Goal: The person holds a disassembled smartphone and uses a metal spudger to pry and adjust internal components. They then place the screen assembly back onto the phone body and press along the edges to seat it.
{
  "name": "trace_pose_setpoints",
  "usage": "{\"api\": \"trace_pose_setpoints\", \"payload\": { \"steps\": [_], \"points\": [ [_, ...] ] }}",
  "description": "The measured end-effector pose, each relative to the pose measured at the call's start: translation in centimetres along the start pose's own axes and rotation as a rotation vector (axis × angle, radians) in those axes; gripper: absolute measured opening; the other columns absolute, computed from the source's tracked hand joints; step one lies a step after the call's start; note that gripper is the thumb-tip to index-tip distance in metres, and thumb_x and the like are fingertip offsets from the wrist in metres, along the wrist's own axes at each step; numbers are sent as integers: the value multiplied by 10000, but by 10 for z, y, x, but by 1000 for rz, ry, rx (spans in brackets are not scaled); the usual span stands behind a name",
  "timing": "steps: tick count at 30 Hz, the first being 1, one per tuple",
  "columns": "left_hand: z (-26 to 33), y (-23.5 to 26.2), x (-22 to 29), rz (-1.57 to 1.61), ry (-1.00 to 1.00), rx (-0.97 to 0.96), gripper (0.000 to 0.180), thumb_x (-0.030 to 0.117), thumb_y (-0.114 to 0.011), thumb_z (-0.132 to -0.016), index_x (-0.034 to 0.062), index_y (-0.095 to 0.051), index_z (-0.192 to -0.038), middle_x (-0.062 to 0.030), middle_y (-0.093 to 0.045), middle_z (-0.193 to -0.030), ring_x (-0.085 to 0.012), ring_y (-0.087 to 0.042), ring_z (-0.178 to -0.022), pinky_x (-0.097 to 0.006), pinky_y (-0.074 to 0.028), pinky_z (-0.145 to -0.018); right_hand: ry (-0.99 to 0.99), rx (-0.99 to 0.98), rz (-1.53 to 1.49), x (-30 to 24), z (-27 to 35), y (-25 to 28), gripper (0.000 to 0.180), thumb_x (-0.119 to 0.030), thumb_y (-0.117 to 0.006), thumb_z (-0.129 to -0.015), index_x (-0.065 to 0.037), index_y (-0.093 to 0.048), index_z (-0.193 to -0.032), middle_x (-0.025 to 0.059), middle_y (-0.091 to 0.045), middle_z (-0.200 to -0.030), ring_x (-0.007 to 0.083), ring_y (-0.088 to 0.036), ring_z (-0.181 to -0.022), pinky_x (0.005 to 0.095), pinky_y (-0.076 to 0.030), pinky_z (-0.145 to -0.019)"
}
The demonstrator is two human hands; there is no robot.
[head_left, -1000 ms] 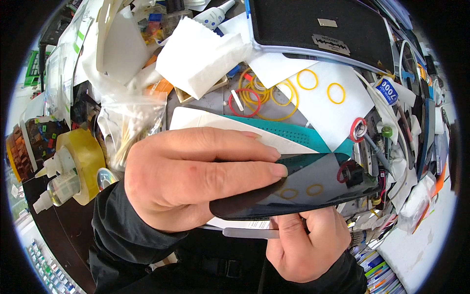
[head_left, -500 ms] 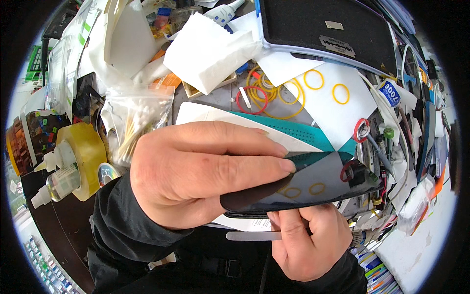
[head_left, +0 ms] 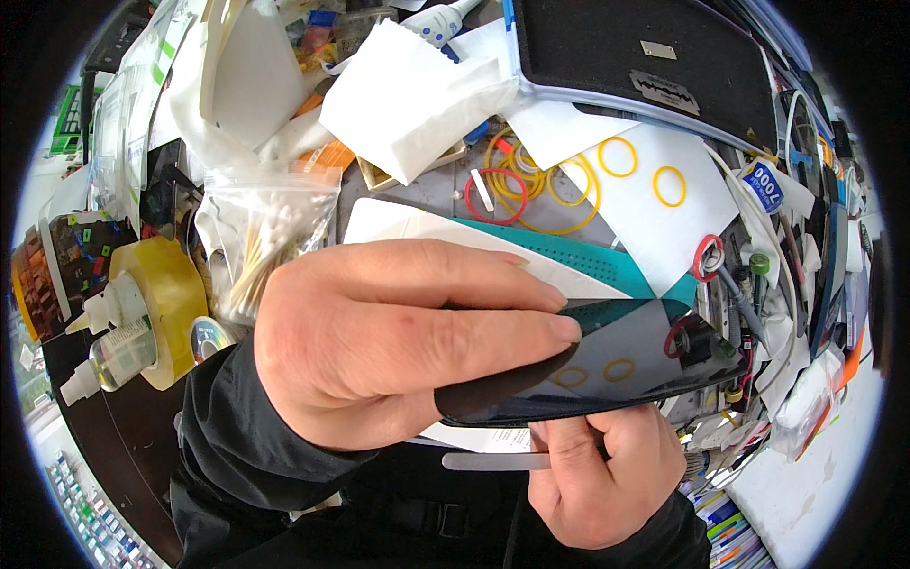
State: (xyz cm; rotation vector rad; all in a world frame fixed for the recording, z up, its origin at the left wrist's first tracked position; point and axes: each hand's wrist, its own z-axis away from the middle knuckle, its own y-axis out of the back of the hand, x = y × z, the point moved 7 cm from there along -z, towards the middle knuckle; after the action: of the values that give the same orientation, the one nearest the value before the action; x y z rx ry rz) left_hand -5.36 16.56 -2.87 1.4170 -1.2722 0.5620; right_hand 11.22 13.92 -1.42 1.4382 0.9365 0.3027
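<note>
My left hand grips the left end of a dark, glossy flat phone-like slab, with fingers laid across its top face. Its shiny surface mirrors the rubber bands beyond it. My right hand is under the slab's near edge, closed on a thin flat metal strip that sticks out to the left below the slab. Behind the slab lies a teal and white mat.
Yellow and red rubber bands lie on white paper. A black tray sits at the back, folded white tissue left of it. A bag of cotton swabs, a yellow tape roll and small bottles crowd the left.
The view has shifted slightly, and both hands with the slab sit a little lower and further right in the picture. The grips look the same.
</note>
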Motion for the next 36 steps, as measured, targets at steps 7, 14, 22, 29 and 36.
{"api": "trace_pose_setpoints", "payload": {
  "steps": [7, 14, 22, 29, 36],
  "points": [
    [0, 1, 0, -2, 5, -6, 255, 88, -815, -844, -5, -790, -1081, -218, -762, -1109, -303, -754, -1034, -425, -576, -1013, 20, -19, 18, -1, -2, 0, 313, -44, -769, -785, -4, -738, -1093, 92, -588, -971, 286, -657, -778, 383, -547, -630],
    [1, 1, 0, 14, 9, 3, 248, 87, -812, -847, -7, -791, -1076, -219, -761, -1114, -300, -754, -1035, -420, -577, -1011, -4, 45, 28, -1, 1, 0, 325, -20, -770, -752, -1, -737, -1075, 92, -593, -943, 288, -652, -737, 379, -536, -613],
    [1, 1, 0, -2, 2, 12, 241, 98, -811, -853, -4, -792, -1070, -214, -763, -1106, -294, -754, -1030, -422, -579, -1009, 2, 8, 31, -2, -1, 1, 315, -21, -776, -758, 5, -731, -1068, 103, -605, -954, 296, -657, -740, 378, -533, -606],
    [-1, 0, 1, -8, 5, -9, 243, 92, -815, -849, -2, -791, -1072, -213, -764, -1105, -294, -754, -1034, -421, -578, -1010, 16, -25, 70, -4, -2, 1, 286, -45, -764, -802, 5, -727, -1081, 112, -610, -969, 305, -666, -759, 390, -545, -617],
    [-1, 0, 1, -16, -5, -17, 244, 91, -815, -850, 3, -793, -1077, -213, -764, -1104, -291, -754, -1039, -421, -578, -1012, 11, -27, 51, -3, -2, 1, 286, -43, -764, -805, 8, -731, -1085, 118, -611, -976, 309, -667, -761, 400, -553, -628]
  ]
}}
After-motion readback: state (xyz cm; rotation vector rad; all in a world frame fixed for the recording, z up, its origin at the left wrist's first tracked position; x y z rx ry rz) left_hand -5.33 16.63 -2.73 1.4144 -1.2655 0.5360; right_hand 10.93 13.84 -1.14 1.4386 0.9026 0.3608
